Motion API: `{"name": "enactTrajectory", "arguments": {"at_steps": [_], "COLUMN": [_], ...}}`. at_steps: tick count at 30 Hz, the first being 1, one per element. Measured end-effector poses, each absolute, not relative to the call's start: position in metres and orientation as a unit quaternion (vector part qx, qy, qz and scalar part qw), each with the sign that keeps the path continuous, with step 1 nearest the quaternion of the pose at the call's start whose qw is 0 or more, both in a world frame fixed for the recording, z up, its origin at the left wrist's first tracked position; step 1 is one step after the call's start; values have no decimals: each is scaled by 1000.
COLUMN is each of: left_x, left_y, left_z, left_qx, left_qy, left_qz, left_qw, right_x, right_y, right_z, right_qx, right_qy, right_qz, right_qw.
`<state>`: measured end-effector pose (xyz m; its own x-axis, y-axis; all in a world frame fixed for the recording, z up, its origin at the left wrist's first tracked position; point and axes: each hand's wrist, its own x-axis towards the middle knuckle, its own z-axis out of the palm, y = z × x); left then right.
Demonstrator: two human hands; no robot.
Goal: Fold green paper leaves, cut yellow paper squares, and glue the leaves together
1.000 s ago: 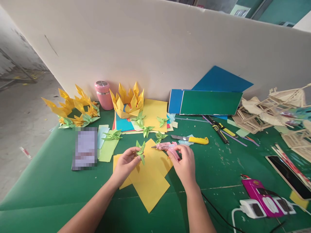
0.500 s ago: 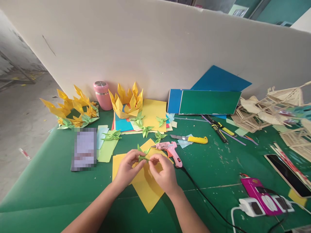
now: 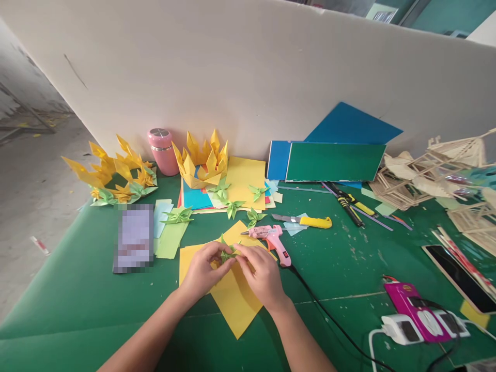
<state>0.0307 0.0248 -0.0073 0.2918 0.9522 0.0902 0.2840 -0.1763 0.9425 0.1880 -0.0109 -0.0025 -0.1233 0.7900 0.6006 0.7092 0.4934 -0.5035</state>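
Between my two hands is a green folded paper flower (image 3: 228,253), its petals pointing up and outward. My left hand (image 3: 206,268) pinches it from the left with thumb and fingers. From the right, my right hand (image 3: 260,273) closes its fingertips on a petal of the same flower. Parts of the flower are hidden by my fingers. Beneath the hands lie yellow paper sheets (image 3: 237,315). A pink glue gun (image 3: 271,238) rests just beyond my right hand. More green paper flowers (image 3: 233,209) lie scattered a little farther back.
Two yellow paper crowns (image 3: 201,173) stand at the back left, beside a pink flask (image 3: 165,155). A yellow-handled knife (image 3: 310,222) lies right of the glue gun. A black cord (image 3: 321,305) runs toward a power strip (image 3: 414,310). Wooden stick models (image 3: 406,181) occupy the far right.
My right hand's fingers have shifted slightly up and left over the flower, changing their grip on a petal. The left hand stays nearly in place, and the flower has turned a little.
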Motion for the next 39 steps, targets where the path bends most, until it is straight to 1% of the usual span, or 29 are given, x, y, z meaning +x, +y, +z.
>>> {"name": "enactTrajectory", "arguments": {"at_steps": [5, 10, 15, 17, 23, 30, 35, 39], "left_x": [31, 30, 29, 29, 31, 32, 32, 32], "left_y": [24, 24, 25, 25, 24, 24, 22, 21], "left_z": [-6, -5, -7, -9, -11, -12, -13, -15], "left_qx": [676, 706, 732, 730, 684, 684, 674, 667], "left_qy": [476, 472, 461, 460, 464, 466, 475, 476], "left_qz": [359, 346, 336, 336, 348, 372, 380, 383], "left_qw": [433, 399, 371, 377, 443, 420, 420, 428], "right_x": [187, 187, 188, 189, 190, 189, 190, 190], "right_y": [-11, -10, -10, -10, -8, -8, -8, -7], "right_z": [-3, -6, -8, -8, -8, -7, -3, 0], "right_qx": [-496, -492, -499, -504, -513, -524, -535, -533], "right_qy": [-754, -760, -764, -765, -760, -751, -752, -748], "right_qz": [34, 21, 32, 38, 40, 61, 33, 26], "right_qw": [429, 424, 408, 400, 398, 398, 383, 394]}}
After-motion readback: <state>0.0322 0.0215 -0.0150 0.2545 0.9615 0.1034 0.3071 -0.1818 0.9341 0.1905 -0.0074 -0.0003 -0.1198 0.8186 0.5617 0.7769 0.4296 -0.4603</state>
